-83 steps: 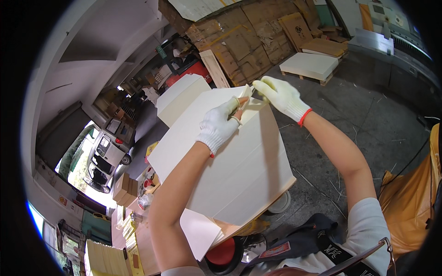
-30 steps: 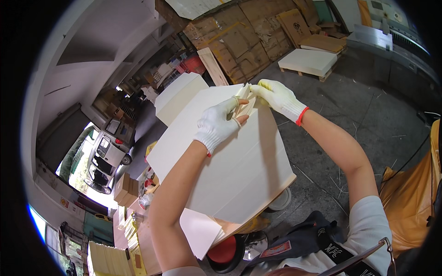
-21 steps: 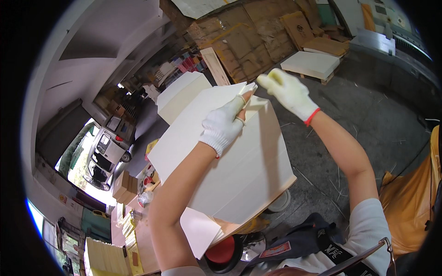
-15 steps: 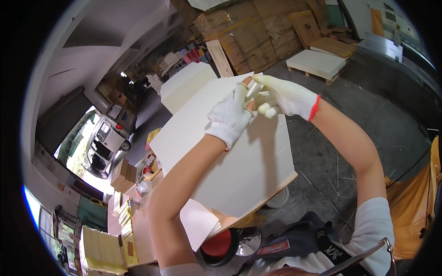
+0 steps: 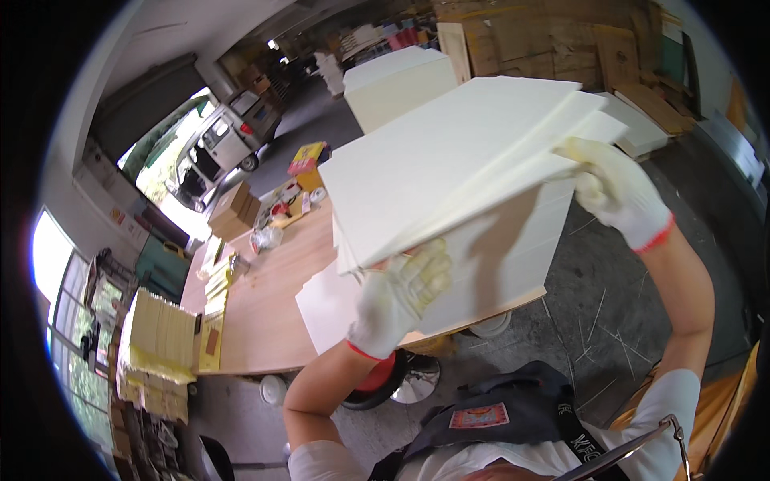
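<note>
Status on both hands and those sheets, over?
Right hand gripping fanned white sheets at right edge. Left hand at their near-left corner, grip unclear. White stack beneath; no other obstruction visible.

Lettering on strap and patch, a sign on the wall

Bold white capital letters stand on the black strap (image 5: pixel 589 450) at half past four, with smaller pale lettering farther up it. At five o'clock, the dark apron (image 5: pixel 521 389) bears a red-bordered rectangular patch (image 5: pixel 480 416), its print too small to read. Near nine o'clock, a small white-and-red sign (image 5: pixel 120 218) on the wall (image 5: pixel 68 192) is likewise illegible.
</note>
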`<action>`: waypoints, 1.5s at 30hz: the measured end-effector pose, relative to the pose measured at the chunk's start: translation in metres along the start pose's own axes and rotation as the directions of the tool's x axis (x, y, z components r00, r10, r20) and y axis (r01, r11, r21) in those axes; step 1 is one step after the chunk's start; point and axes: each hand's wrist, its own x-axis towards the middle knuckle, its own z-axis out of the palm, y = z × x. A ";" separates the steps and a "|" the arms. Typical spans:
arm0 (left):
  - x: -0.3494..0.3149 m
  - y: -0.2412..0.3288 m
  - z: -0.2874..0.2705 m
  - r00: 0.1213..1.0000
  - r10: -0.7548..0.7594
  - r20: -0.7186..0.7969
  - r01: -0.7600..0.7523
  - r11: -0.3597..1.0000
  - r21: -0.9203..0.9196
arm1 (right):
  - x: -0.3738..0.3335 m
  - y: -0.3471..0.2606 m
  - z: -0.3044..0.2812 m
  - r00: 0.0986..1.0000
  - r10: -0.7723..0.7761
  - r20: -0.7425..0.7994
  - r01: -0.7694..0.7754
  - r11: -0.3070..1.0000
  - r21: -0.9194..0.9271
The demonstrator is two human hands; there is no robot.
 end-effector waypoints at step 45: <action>-0.081 -0.169 -0.390 0.402 0.095 -0.911 -0.520 0.842 -0.142 | 0.076 0.556 0.267 0.845 0.532 0.059 -0.534 0.845 0.023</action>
